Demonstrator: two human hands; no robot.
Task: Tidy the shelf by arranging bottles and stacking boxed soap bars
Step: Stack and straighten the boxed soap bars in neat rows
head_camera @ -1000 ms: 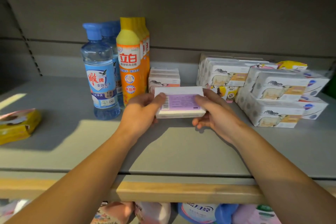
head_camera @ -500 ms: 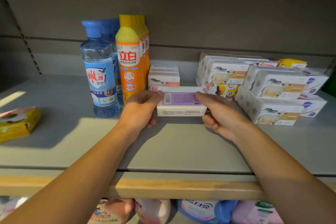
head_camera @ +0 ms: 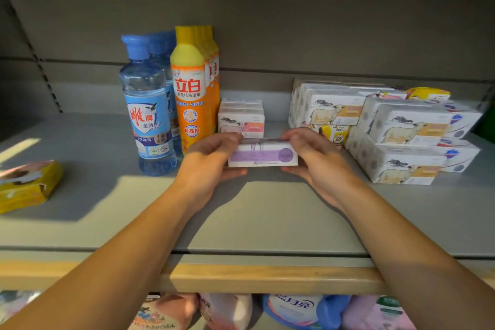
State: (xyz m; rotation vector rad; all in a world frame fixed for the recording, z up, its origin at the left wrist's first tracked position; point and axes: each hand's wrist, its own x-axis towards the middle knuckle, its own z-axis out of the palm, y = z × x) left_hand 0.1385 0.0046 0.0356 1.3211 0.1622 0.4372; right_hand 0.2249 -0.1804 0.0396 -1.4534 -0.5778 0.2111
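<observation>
Item in hand: one rectangular cardboard soap box (head_camera: pixel 263 154), white with a matte lilac band, sitting low over the smooth grey shelf (head_camera: pixel 267 222) just in front of the pink-labelled soap boxes (head_camera: pixel 242 118). The left hand (head_camera: pixel 207 162) is gripping its left end and the right hand (head_camera: pixel 320 162) its right end, the fingers (head_camera: pixel 227 139) of both curling over the top edge with thumbs beneath, pinching the carton between them. Behind it, those small pink-labelled cartons are standing in a short row running back, at least three by visible tops. Left of them, glossy orange plastic dish-soap bottles (head_camera: pixel 191 96) with yellow shoulders are lining up front to back, apparently four; beside those, clear blue plastic bottles (head_camera: pixel 146 110) with blue caps, at least two showing. To the right, white sheep-printed soap cartons (head_camera: pixel 401 142) are lying stacked in layers; the exact count cannot be told. One crumpled yellow packet (head_camera: pixel 24 186) is lying at the far left. A pale wooden rail (head_camera: pixel 267 277) is edging the shelf front.
</observation>
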